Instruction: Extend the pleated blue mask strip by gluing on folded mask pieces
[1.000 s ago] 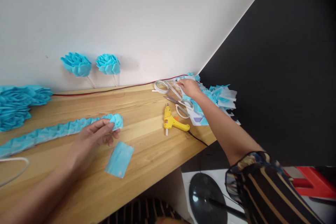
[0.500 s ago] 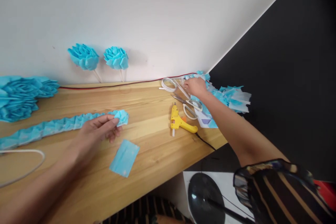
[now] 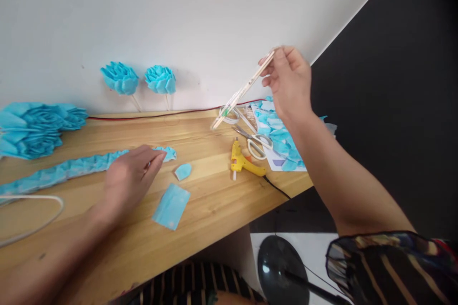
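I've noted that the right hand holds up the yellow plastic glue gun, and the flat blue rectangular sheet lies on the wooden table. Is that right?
Not quite: the head view shows the right hand holding thin pale sticks in clear wrapping; the yellow plastic glue gun lies on the table. The blue sheet does lie there.

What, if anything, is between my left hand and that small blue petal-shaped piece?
Nothing visible blocks it: just wooden tabletop shows between your left hand and the small blue petal-shaped piece. The pleated blue strip ends toward the wall, beside that path.
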Tool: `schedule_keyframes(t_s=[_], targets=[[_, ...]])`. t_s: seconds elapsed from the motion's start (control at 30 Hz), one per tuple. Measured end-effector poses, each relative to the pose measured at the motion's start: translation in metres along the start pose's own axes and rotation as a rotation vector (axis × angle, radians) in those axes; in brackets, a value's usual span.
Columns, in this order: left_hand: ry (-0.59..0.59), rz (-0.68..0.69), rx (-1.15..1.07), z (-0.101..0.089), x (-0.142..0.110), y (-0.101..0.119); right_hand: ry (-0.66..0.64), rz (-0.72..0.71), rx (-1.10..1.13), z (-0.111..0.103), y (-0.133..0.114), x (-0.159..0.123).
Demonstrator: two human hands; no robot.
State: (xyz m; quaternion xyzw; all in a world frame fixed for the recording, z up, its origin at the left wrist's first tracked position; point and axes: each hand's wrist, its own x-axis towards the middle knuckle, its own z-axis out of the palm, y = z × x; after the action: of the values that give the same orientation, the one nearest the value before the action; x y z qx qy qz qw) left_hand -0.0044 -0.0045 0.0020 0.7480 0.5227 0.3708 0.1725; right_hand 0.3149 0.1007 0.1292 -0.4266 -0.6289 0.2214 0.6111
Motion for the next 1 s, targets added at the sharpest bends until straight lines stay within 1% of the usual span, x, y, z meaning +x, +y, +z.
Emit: schedule_keyframes(t_s=[0.03, 0.07, 0.1, 0.13, 0.17, 0.23, 0.3, 0.33, 0.4, 0.5, 0.6, 0.67, 0.73, 0.77, 0.8, 0.83, 0.87, 0.93, 1.0], targets=[[0.061, 0.030, 0.036, -0.003, 0.000, 0.005, -0.018, 0.058, 0.096, 0.010, -0.010, -0.010], [0.122, 0.041, 0.025, -0.007, 0.000, 0.012, -0.049, 0.114, 0.174, 0.020, -0.019, -0.021], [0.146, 0.035, -0.025, -0.010, -0.001, 0.020, -0.084, 0.163, 0.226, 0.030, -0.026, -0.034], [0.118, 0.023, -0.103, -0.013, -0.002, 0.028, -0.118, 0.205, 0.259, 0.040, -0.031, -0.047], [0.054, -0.002, -0.205, -0.016, -0.003, 0.037, -0.151, 0.247, 0.286, 0.049, -0.035, -0.059], [-0.176, -0.104, -0.423, -0.020, -0.008, 0.052, -0.197, 0.313, 0.341, 0.063, -0.040, -0.082], [-0.384, -0.256, -0.600, -0.021, -0.017, 0.061, -0.215, 0.368, 0.400, 0.073, -0.041, -0.099], [-0.439, -0.337, -0.661, -0.021, -0.023, 0.063, -0.213, 0.394, 0.423, 0.076, -0.042, -0.106], [-0.445, -0.460, -0.735, -0.019, -0.037, 0.064, -0.194, 0.439, 0.448, 0.083, -0.043, -0.120], [-0.380, -0.536, -0.786, -0.015, -0.058, 0.064, -0.186, 0.520, 0.468, 0.096, -0.047, -0.148], [-0.321, -0.613, -0.866, -0.014, -0.075, 0.065, -0.249, 0.628, 0.520, 0.114, -0.051, -0.183], [-0.322, -0.656, -0.879, -0.016, -0.085, 0.063, -0.326, 0.681, 0.549, 0.121, -0.053, -0.202], [-0.323, -0.681, -0.846, -0.021, -0.100, 0.058, -0.430, 0.701, 0.563, 0.120, -0.054, -0.213], [-0.330, -0.690, -0.823, -0.024, -0.109, 0.054, -0.470, 0.690, 0.560, 0.116, -0.055, -0.216], [-0.302, -0.701, -0.792, -0.027, -0.120, 0.051, -0.501, 0.662, 0.550, 0.112, -0.055, -0.217], [-0.339, -0.718, -0.756, -0.030, -0.133, 0.047, -0.531, 0.622, 0.533, 0.107, -0.056, -0.218], [-0.415, -0.750, -0.728, -0.033, -0.146, 0.044, -0.565, 0.578, 0.511, 0.103, -0.058, -0.220], [-0.435, -0.830, -0.677, -0.037, -0.172, 0.039, -0.652, 0.498, 0.463, 0.099, -0.061, -0.224], [-0.461, -0.878, -0.651, -0.041, -0.195, 0.033, -0.705, 0.463, 0.430, 0.099, -0.061, -0.228]])
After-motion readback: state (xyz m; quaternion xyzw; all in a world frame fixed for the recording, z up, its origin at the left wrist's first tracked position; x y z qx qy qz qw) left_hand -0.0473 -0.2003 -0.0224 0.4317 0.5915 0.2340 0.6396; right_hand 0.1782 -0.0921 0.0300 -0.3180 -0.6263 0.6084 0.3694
